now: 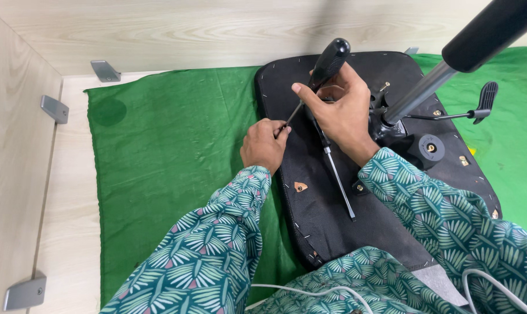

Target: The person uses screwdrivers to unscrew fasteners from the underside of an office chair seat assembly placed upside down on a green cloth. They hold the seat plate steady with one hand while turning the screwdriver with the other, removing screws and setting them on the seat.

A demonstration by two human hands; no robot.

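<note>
Keep your right hand (342, 113) closed on the screwdriver (328, 61) handle; left hand (263, 144) pinches its shaft at the seat (321, 215) edge.

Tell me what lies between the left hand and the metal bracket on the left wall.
Mostly bare green cloth, then a strip of pale wood floor before the bracket; the left hand sits at the seat's edge. Head view.

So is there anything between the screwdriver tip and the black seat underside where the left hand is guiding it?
Nothing visible blocks it. The right hand grips the screwdriver by its black handle, and the left hand pinches the shaft low down against the seat underside. The left fingers hide the tip itself, so contact cannot be confirmed.
</note>
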